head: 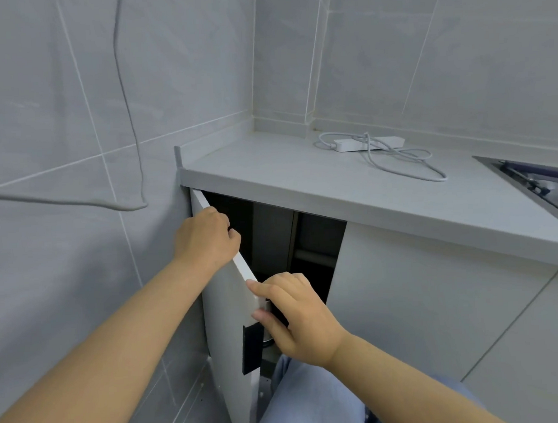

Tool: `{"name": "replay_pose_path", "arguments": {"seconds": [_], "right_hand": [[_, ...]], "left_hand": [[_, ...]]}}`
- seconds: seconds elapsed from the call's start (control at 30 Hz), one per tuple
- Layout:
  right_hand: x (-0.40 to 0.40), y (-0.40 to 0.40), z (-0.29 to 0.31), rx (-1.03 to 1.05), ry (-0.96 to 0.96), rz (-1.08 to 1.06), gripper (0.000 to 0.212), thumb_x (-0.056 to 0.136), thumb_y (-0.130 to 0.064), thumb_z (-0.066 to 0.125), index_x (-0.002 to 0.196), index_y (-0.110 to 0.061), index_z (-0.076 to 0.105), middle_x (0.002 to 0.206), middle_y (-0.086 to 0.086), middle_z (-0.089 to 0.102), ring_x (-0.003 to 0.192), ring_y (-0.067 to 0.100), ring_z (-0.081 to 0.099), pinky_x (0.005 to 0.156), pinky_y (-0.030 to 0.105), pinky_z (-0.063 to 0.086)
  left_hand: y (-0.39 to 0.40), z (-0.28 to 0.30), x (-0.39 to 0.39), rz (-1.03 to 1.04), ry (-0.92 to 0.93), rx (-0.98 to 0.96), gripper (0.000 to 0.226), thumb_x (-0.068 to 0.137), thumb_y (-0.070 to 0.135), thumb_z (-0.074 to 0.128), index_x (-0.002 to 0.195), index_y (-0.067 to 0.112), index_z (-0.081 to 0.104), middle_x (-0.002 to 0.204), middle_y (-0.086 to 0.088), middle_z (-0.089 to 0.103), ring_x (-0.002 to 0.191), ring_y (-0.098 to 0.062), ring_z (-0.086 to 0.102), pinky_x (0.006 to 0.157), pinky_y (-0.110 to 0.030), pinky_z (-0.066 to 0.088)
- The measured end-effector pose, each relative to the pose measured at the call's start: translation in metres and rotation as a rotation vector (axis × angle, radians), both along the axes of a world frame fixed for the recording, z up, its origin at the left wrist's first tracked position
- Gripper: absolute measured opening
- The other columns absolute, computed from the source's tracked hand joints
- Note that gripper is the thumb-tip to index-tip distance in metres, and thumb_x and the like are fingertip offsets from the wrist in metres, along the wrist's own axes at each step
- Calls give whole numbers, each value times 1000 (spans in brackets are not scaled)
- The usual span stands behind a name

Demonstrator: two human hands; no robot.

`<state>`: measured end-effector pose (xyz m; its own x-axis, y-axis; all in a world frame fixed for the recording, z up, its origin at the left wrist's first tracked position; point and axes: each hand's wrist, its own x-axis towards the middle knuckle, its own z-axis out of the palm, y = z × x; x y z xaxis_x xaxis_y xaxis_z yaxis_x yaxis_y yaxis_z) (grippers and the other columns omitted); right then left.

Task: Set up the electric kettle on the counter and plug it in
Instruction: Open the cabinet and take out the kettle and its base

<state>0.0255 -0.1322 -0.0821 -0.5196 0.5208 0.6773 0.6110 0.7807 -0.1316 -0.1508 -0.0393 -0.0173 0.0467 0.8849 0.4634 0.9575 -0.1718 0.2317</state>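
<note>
A white cabinet door under the grey counter stands swung open toward me. My left hand grips its top edge, fingers curled over it. My right hand rests against the door's free edge near the corner, forefinger and thumb touching it just above a black handle. A bit of shiny metal shows behind the right hand inside the dark cabinet; I cannot tell what it is. A white power strip with its coiled cable lies on the counter near the back wall.
Grey tiled walls close the corner at left and behind. A thin cable hangs down the left wall. A recessed metal sink or hob sits at the counter's right. A closed white door adjoins the opening. My knee in blue jeans is below.
</note>
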Motion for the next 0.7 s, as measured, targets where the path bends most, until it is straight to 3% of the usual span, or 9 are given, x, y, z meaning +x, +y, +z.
{"name": "replay_pose_path", "arguments": {"seconds": [0.1, 0.17, 0.23, 0.37, 0.5, 0.6, 0.7], "right_hand": [[-4, 0, 3, -11, -24, 26, 32, 95, -21, 55, 125, -11, 55, 100, 0, 61, 93, 15, 53, 80, 33, 45], [-8, 1, 4, -16, -22, 50, 31, 95, -21, 56, 124, -10, 58, 102, 1, 62, 94, 16, 55, 80, 34, 46], [-15, 2, 4, -25, -4, 66, 32, 95, -23, 57, 124, -11, 59, 109, 4, 61, 100, 17, 54, 81, 35, 47], [-37, 2, 2, -21, 14, 80, 33, 96, -28, 58, 125, -13, 58, 131, 11, 54, 119, 22, 49, 95, 36, 44], [-70, 3, -1, 1, 0, 153, 34, 97, -27, 56, 126, -10, 59, 131, 11, 56, 127, 25, 48, 102, 41, 41], [-95, 3, 0, 1, -9, 171, 35, 98, -29, 54, 128, -11, 59, 132, 10, 55, 128, 25, 46, 101, 40, 41], [-120, 4, 2, 2, -42, 209, 41, 93, -19, 57, 133, -11, 56, 135, 11, 53, 131, 28, 42, 102, 38, 36]], "left_hand": [[-1, 3, -8, -23, -4, -35, 29, 89, 26, 52, 78, 6, 69, 88, -6, 61, 70, -18, 54, 59, -27, 40], [-2, 7, -14, -41, 11, -55, 37, 85, 24, 54, 51, 9, 52, 62, -2, 49, 52, -14, 43, 50, -24, 34], [-4, 14, -19, -68, 60, -79, 44, 82, 23, 56, 42, 13, 40, 49, -1, 40, 46, -14, 39, 48, -24, 34], [-4, 25, -35, -104, 100, -167, 37, 80, 25, 57, 44, 17, 49, 54, -3, 54, 54, -17, 53, 51, -24, 36], [-4, 28, -60, -146, 108, -218, 26, 81, 27, 57, 64, 12, 69, 73, -4, 67, 68, -18, 61, 56, -23, 39], [1, 26, -83, -174, 90, -281, 26, 79, 26, 56, 62, 8, 65, 66, -6, 55, 61, -18, 49, 58, -25, 38], [5, 28, -107, -192, 87, -331, 16, 81, 28, 60, 66, 24, 65, 72, -3, 56, 67, -11, 43, 67, -28, 43]]}}
